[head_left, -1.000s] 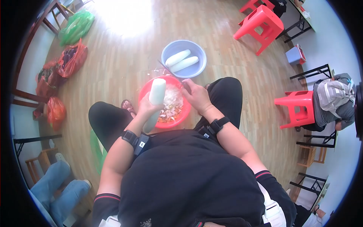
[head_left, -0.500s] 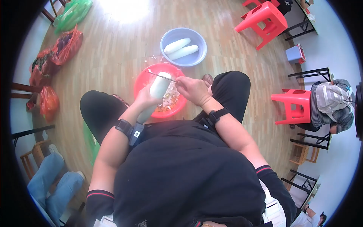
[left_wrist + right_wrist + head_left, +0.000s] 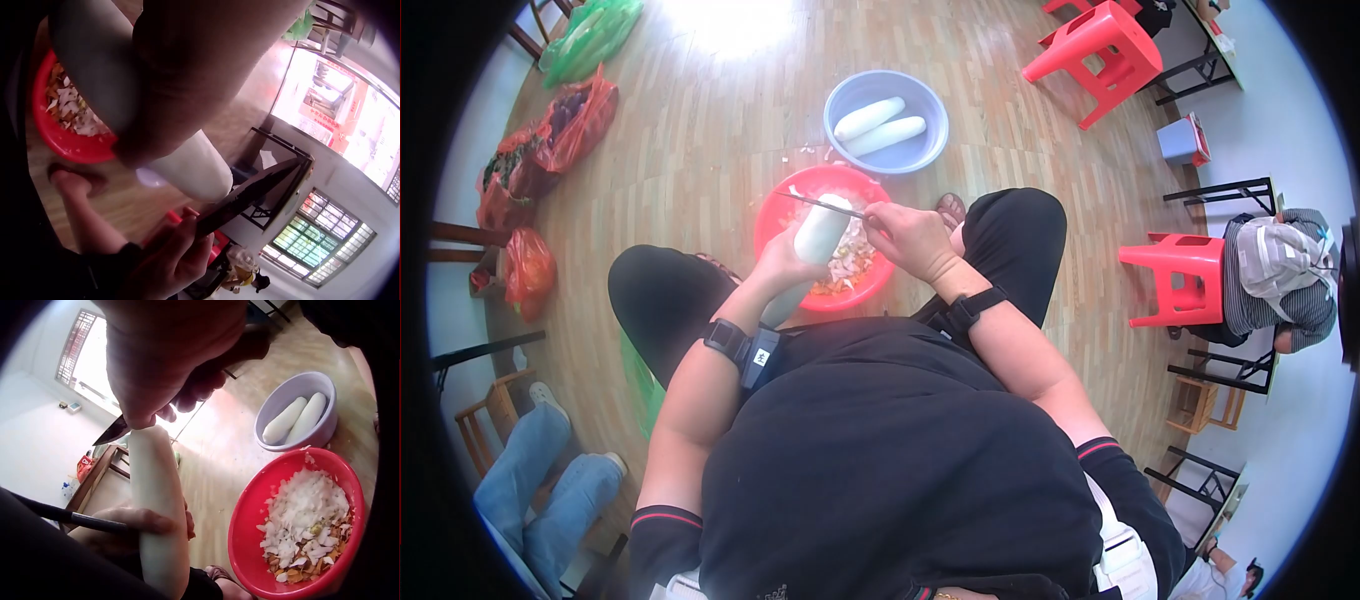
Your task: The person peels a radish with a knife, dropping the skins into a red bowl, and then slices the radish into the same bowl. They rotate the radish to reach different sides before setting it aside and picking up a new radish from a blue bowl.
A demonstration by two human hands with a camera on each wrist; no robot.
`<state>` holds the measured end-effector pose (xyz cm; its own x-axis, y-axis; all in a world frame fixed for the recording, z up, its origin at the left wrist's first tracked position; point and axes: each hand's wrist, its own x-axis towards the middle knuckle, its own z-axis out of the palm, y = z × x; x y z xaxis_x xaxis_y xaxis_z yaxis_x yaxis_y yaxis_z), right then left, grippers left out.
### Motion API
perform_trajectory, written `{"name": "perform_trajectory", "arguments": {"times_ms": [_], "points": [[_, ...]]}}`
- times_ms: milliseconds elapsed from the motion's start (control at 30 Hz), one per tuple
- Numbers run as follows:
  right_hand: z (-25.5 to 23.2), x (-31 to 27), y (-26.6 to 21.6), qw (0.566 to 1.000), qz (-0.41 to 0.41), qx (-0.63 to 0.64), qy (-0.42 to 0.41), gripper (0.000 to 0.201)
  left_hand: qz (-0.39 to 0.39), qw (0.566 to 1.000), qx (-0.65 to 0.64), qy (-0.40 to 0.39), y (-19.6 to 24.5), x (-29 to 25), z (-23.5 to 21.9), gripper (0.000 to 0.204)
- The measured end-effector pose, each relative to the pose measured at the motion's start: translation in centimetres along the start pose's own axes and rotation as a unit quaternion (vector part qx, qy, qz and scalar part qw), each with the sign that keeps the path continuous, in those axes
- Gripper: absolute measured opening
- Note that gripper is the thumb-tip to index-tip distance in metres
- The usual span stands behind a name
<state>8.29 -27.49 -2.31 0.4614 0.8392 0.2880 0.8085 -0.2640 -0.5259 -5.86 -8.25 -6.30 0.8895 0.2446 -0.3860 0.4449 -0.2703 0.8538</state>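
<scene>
My left hand [image 3: 788, 258] grips a peeled white radish [image 3: 821, 236] round its middle, tilted above a red basin [image 3: 766, 222]. In my right hand [image 3: 908, 238] is a knife [image 3: 250, 192], its dark blade pointing left across the radish's upper end. Seen from the right wrist, the blade [image 3: 112, 432] lies right at the top of the radish, with the right fingers close beside it. White peelings [image 3: 306, 503] and orange-brown scraps [image 3: 304, 570] fill the lower part of the basin.
Beyond the red basin stands a pale blue basin [image 3: 939, 125] with two white radishes [image 3: 887, 135]. Bags of produce, one a red bag [image 3: 530, 272], line the left. Red stools [image 3: 1175, 275] and a seated person [image 3: 1270, 270] are at the right. A few scraps lie on the floor.
My right hand has brought the knife from beside the radish, near the blue basin, to across the radish's upper end. The radish leans further right. The head view has shifted slightly.
</scene>
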Motion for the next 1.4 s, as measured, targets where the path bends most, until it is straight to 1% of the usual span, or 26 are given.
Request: {"name": "perform_trajectory", "arguments": {"times_ms": [133, 233, 467, 533, 567, 600, 633, 700, 733, 767, 833, 867, 933, 967, 1033, 1067, 1167, 1300, 1400], "points": [[0.1, 0.0, 0.1, 1.000, -0.004, 0.001, -0.005, 0.012, -0.009, 1.000, 0.005, -0.007, -0.1, 0.0, 0.0, 0.065], [0.0, 0.0, -0.1, 1.000, -0.005, 0.013, -0.014, 0.013, 0.006, 1.000, 0.016, 0.000, -0.3, 0.0, -0.1, 0.064], [0.9, -0.1, 0.2, 1.000, -0.010, 0.002, -0.010, 0.013, -0.025, 1.000, -0.008, -0.011, 0.4, -0.7, -0.5, 0.059], [1.2, -0.2, 0.5, 1.000, 0.009, -0.012, -0.007, 0.013, -0.030, 0.999, -0.010, -0.016, 0.6, -1.0, -0.5, 0.059], [1.4, -0.4, 0.9, 1.000, 0.010, -0.011, -0.006, 0.013, -0.008, 1.000, -0.021, -0.016, 0.6, -1.3, -0.4, 0.060], [1.5, -0.5, 1.5, 0.998, 0.029, -0.022, -0.042, 0.013, 0.015, 0.999, -0.030, -0.018, 0.7, -1.5, -0.4, 0.061], [1.7, -0.8, 1.8, 0.995, 0.048, -0.032, -0.076, 0.014, 0.016, 0.999, -0.026, -0.022, 0.8, -1.5, -0.6, 0.061], [2.3, -1.0, 1.8, 0.995, 0.069, -0.017, -0.067, 0.015, -0.002, 0.998, -0.056, -0.011, 0.9, -1.4, -0.8, 0.063], [2.3, -1.0, 1.8, 0.994, 0.084, 0.000, -0.064, 0.015, -0.001, 0.998, -0.058, -0.010, 1.0, -1.5, -0.9, 0.063], [2.2, -1.0, 1.8, 0.994, 0.083, -0.001, -0.065, 0.015, -0.004, 0.999, -0.054, -0.007, 1.2, -1.5, -1.1, 0.064], [1.5, -0.7, 1.0, 0.991, 0.129, 0.032, -0.032, 0.013, -0.010, 0.999, -0.051, -0.006, 1.2, -1.5, -1.2, 0.065], [1.3, -0.7, 0.8, 0.990, 0.130, 0.032, -0.034, 0.013, -0.007, 0.999, -0.049, 0.001, 1.0, -1.5, -1.1, 0.064], [1.4, -0.4, 0.1, 0.995, 0.081, 0.057, -0.004, 0.011, -0.005, 0.999, -0.047, 0.007, 0.5, -1.4, -1.0, 0.063], [1.3, -0.3, -0.2, 0.995, 0.082, 0.058, -0.004, 0.011, -0.014, 0.999, -0.041, 0.008, 0.2, -1.3, -1.0, 0.062], [1.2, -0.1, -1.0, 0.998, 0.027, 0.062, 0.004, 0.011, -0.024, 0.999, -0.033, 0.008, 0.1, -1.2, -1.0, 0.061], [1.2, 0.0, -1.3, 0.999, 0.014, 0.043, -0.006, 0.011, -0.037, 0.999, -0.023, 0.004, 0.1, -1.2, -1.0, 0.063], [1.0, 0.0, -1.4, 0.999, 0.002, 0.040, -0.014, 0.017, -0.051, 0.999, -0.004, 0.000, 0.2, -1.1, -1.0, 0.066], [1.1, -0.1, -1.0, 0.999, -0.005, 0.035, -0.012, 0.017, -0.045, 0.999, 0.018, 0.009, -0.2, -1.0, -0.8, 0.067], [1.5, -0.3, -0.5, 1.000, -0.010, 0.023, -0.008, 0.018, -0.036, 0.999, -0.018, -0.005, 0.2, -1.2, -0.8, 0.066]]}}
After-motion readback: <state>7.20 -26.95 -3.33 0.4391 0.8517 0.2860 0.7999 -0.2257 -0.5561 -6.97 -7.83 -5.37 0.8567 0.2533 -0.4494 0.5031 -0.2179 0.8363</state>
